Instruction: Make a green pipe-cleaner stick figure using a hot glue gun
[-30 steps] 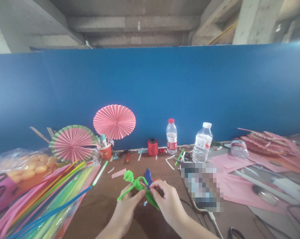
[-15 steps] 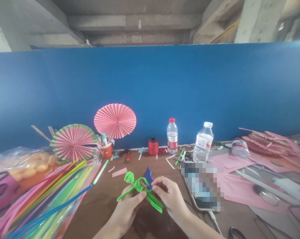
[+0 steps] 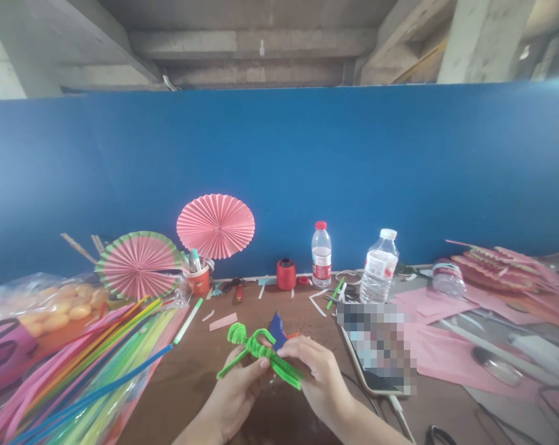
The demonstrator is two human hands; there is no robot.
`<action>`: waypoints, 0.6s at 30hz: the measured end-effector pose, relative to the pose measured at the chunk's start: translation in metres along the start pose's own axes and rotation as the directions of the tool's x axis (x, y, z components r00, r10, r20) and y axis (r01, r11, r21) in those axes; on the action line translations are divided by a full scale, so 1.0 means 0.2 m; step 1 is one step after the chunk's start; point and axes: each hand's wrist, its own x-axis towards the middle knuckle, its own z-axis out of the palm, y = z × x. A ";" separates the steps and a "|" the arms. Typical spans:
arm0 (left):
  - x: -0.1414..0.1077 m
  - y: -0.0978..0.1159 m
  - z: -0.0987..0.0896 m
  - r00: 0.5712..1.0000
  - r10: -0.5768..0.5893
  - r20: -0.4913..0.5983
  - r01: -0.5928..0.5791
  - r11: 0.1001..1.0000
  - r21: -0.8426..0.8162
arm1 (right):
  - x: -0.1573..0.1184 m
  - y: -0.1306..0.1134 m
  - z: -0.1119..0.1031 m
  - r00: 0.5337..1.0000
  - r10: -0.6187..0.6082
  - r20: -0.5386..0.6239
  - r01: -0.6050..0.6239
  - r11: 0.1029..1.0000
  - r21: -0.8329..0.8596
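A bright green figure twisted from pipe cleaners [image 3: 261,350] has a coiled round head, two arms and folded legs. My left hand [image 3: 237,388] is closed on its middle, with the thumb across the front of the body. My right hand [image 3: 320,378] is closed at its legs, the fingers bent over their upper side. Just behind the right fingertips a dark blue pointed thing [image 3: 276,330] with an orange part shows. Most of it is hidden, so I cannot make out its kind.
Pipe cleaners in many colours [image 3: 98,358] lie at the left. Two upright bottles [image 3: 321,259], a red tape-like roll [image 3: 286,275] and a cup of pens [image 3: 198,282] line the back. A phone [image 3: 376,352] and pink paper [image 3: 446,352] lie right.
My right hand has shifted slightly and its fingers now curl over the figure's legs rather than pinching beside its arm. My left hand still grips the body.
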 end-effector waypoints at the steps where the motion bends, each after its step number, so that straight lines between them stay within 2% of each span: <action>1: 0.00 0.00 0.00 1.000 0.002 -0.013 -0.002 1.000 -0.003 | 0.00 0.00 0.00 1.000 -0.008 -0.004 0.008 1.000 0.004; 10: 0.02 0.02 0.01 0.992 0.084 -0.099 -0.076 0.994 0.084 | 0.00 0.03 0.02 0.999 0.018 0.040 -0.018 1.000 0.003; 13: 0.01 0.02 0.02 0.988 0.114 -0.099 -0.099 0.985 0.144 | 0.00 0.04 0.01 0.988 0.142 0.057 -0.144 0.989 0.030; 16: 0.01 0.02 0.01 0.986 0.134 -0.100 -0.109 0.967 0.229 | 0.00 0.04 0.01 0.949 0.313 0.023 -0.314 0.945 0.089; 18: 0.02 0.01 0.00 0.986 0.135 -0.092 -0.103 0.951 0.292 | 0.01 0.03 0.02 0.923 0.385 0.013 -0.384 0.919 0.083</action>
